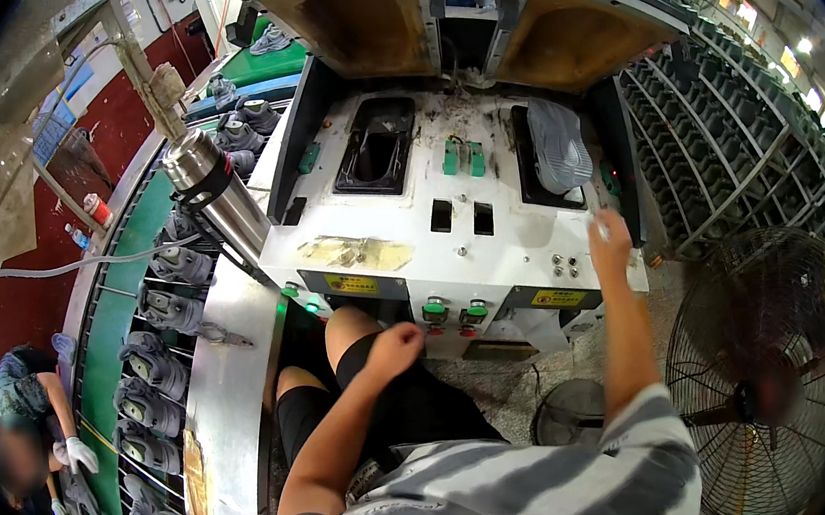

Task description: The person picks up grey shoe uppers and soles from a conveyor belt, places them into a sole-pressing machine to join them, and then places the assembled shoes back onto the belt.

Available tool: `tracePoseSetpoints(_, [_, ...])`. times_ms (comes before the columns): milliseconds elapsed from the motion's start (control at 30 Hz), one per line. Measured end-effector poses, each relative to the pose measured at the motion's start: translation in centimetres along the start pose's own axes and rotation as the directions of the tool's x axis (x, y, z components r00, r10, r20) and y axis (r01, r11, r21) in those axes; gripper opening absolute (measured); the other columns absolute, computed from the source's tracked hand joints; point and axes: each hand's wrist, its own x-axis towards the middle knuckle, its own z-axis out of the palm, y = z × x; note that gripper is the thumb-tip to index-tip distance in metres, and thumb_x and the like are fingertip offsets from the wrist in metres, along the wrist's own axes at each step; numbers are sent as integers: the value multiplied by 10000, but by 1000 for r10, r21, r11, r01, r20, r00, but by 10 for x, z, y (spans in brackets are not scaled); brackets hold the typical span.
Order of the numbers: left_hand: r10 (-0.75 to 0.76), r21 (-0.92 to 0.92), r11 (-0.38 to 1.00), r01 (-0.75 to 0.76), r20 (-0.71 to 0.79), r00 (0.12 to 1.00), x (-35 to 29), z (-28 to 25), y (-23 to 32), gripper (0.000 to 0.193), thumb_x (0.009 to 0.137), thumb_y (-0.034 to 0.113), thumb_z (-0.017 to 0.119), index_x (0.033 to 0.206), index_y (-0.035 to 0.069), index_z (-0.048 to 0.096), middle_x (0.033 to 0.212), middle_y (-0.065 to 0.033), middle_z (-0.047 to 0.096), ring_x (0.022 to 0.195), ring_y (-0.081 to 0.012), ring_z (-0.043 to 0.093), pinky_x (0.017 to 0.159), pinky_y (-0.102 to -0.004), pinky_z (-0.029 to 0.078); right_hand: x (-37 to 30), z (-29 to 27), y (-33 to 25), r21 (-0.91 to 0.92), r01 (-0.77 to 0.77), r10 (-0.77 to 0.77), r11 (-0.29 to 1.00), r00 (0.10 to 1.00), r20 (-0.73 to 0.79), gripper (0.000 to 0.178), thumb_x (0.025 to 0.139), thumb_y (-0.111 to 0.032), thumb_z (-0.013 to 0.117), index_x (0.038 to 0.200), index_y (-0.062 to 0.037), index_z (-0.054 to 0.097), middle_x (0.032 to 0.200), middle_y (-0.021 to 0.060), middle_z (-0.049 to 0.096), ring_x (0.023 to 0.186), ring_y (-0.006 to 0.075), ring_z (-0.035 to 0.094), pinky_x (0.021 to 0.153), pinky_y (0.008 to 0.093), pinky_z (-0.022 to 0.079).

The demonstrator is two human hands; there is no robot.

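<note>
Both my hands are at the front of a white two-station press machine (499, 218). My left hand (397, 350) is closed in a fist above my lap, beside the green and red buttons (435, 308); nothing shows in it. My right hand (612, 239) is at the right front edge of the machine top, its fingers curled together; whatever they hold, if anything, is too small to make out. Just beyond it, a grey shoe (560, 146) with a ribbed surface lies over the right black recess. The left black mould recess (376, 149) holds no shoe. Two padded lids (363, 26) stand raised behind.
A steel thermos (220, 192) stands at the machine's left side. Farther left, a conveyor with a green belt (119, 339) carries several grey shoes (151, 401). A co-worker's gloved hand (81, 455) is beyond it. A large caged fan (768, 386) stands at right, before shoe racks (720, 125).
</note>
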Motion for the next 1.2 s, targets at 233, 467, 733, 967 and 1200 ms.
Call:
tracePoseSetpoints(233, [76,-4,997,-81,383,921,60,92,34,293,912,246,544,1049,8,648,922,-179,678,853,-302,643,763,-397,482,-150,-65,44,664,-743,966,87,225,125,188,881,-257,564,874,-84,491,774,15,431,717,147,424,669,331,378])
tracePoseSetpoints(467, [119,-163,985,-65,348,930,61,62,14,280,916,206,516,1041,-5,651,875,-158,684,804,-289,649,742,-382,492,-192,-63,60,323,-894,819,311,425,387,186,805,-216,601,692,-103,506,651,35,491,570,165,443,578,342,399])
tracePoseSetpoints(733, [-421,-449,841,301,-195,886,7,-59,-122,230,843,135,547,959,-14,679,787,-112,689,749,-186,662,683,-292,509,-118,124,-288,623,95,-479,776,731,485,82,712,-64,672,713,-48,591,703,121,588,648,305,586,594,370,486])
tracePoseSetpoints(967, [-575,-607,721,333,-256,777,8,-82,-203,169,879,130,555,948,15,657,728,-38,622,617,-98,552,559,-240,446,73,374,-272,113,110,-136,988,956,259,367,750,-251,623,1068,-68,614,1066,161,594,999,351,564,883,439,453])
tracePoseSetpoints(1200, [-557,-776,552,305,-71,827,18,-101,-163,177,852,114,571,977,8,636,825,-50,633,694,-114,556,616,-243,454,125,446,-198,-537,-28,267,843,889,372,254,890,-244,562,1013,-65,693,1253,176,560,1060,368,571,870,462,494])
